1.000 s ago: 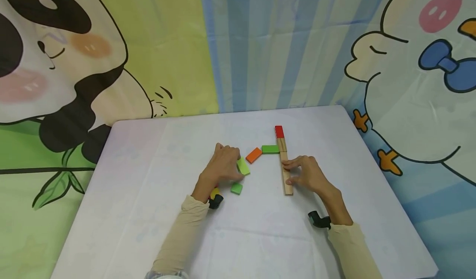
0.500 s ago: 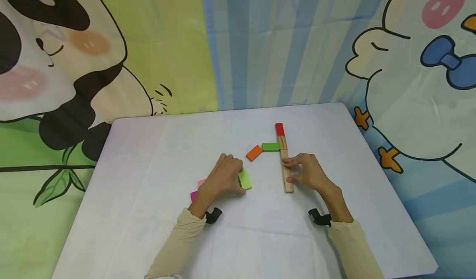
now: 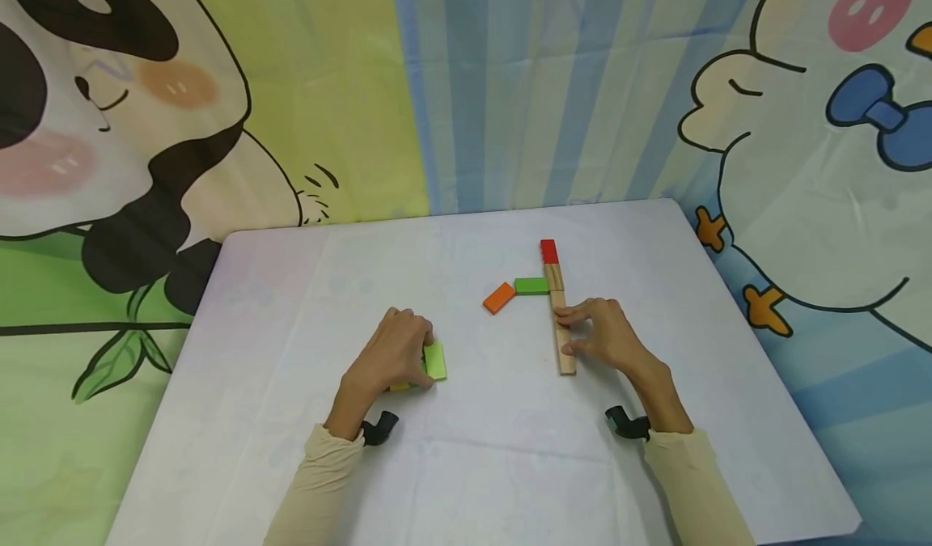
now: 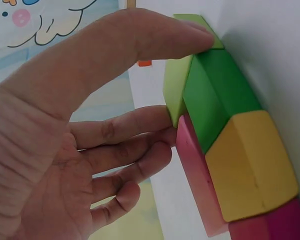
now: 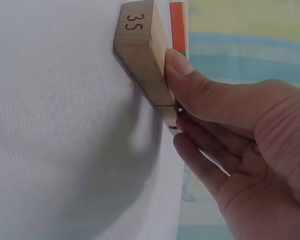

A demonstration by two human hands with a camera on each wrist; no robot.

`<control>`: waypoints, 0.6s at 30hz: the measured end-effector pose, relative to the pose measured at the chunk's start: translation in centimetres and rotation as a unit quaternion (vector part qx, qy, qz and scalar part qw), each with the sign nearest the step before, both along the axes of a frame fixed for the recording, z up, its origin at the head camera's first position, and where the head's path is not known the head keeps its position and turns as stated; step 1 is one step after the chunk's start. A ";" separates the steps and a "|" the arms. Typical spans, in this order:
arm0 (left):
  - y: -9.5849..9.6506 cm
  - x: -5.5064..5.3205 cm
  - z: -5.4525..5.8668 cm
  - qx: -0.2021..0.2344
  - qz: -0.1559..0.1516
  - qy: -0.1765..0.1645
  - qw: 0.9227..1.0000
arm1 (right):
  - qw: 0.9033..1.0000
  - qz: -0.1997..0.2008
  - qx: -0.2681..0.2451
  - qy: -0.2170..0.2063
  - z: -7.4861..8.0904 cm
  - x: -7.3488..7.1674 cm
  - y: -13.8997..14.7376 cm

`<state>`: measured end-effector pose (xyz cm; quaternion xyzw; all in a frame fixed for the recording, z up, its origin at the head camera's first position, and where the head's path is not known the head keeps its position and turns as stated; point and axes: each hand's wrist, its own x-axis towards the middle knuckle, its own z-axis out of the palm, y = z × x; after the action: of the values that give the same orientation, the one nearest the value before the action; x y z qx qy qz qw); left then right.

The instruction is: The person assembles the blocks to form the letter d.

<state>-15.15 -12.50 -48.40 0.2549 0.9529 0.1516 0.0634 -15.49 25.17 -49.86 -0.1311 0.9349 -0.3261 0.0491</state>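
Observation:
My left hand [image 3: 386, 352] pinches a lime green block [image 3: 435, 361] between thumb and index finger on the white table, left of centre. Behind it, in the left wrist view, a darker green block [image 4: 225, 90], a yellow block [image 4: 252, 165], a pink block [image 4: 200, 180] and a magenta block [image 4: 285, 225] sit bunched together; the hand covers most of them in the head view. My right hand [image 3: 604, 332] rests its thumb and fingertips on a row of plain wooden blocks [image 3: 565, 360]. The right wrist view shows "35" on the near end of that wooden block [image 5: 140, 25].
A red block [image 3: 549, 251] tops the wooden row. Beside the row lies a green block [image 3: 531, 286], with a tilted orange block [image 3: 499, 298] at its left end. The white table [image 3: 495, 465] reaches back to a cartoon-printed cloth [image 3: 502, 85].
My left hand has come nearer and then slid left with the lime block and the bunched blocks, away from the orange block. My right hand has stayed at the wooden row.

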 end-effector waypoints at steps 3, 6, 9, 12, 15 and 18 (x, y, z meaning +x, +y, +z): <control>0.3 -0.3 -0.2 0.002 -0.002 0.006 1.000 | 1.000 0.000 0.001 -0.003 0.0 0.0 0.0; 0.9 -0.7 -0.4 0.012 -0.002 0.005 1.000 | 1.000 -0.003 0.000 -0.006 0.0 0.0 0.1; 1.4 -1.2 -0.5 0.033 0.000 -0.011 0.999 | 1.000 -0.006 -0.005 -0.007 0.1 0.0 0.2; 1.8 -1.6 -0.8 0.058 0.000 -0.036 0.998 | 1.000 -0.008 -0.010 -0.009 0.1 0.1 0.2; 2.0 -2.0 -1.1 0.086 -0.003 -0.061 0.994 | 1.000 -0.006 -0.013 -0.008 0.0 0.1 0.1; 2.2 -2.3 -1.3 0.108 -0.008 -0.078 0.991 | 1.000 -0.003 -0.013 -0.005 0.0 0.1 0.1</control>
<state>-17.48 -10.33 -49.69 0.2550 0.9210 0.2728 0.1107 -15.39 25.26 -49.90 -0.1269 0.9306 -0.3394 0.0513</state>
